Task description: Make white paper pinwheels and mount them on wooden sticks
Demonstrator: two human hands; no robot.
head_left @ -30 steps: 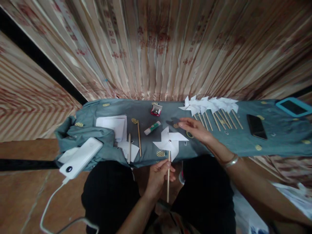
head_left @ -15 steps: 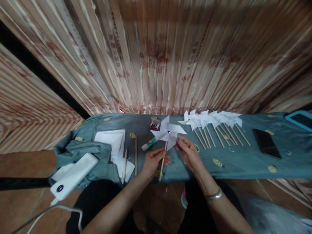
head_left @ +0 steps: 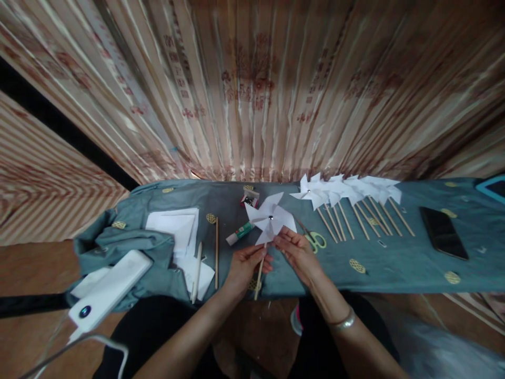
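Left grip [head_left: 245,265] beside right grip [head_left: 298,253] at pinwheel [head_left: 270,221]

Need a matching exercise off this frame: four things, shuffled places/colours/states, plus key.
1. Left hand
2. Scissors
3. Black phone
4. Glue stick

A. Right of the pinwheel row
B. White-and-green body
C. Light-green handles
D. Gripping the stick of the held pinwheel

Pairs: 1-D, 2-C, 3-A, 4-B
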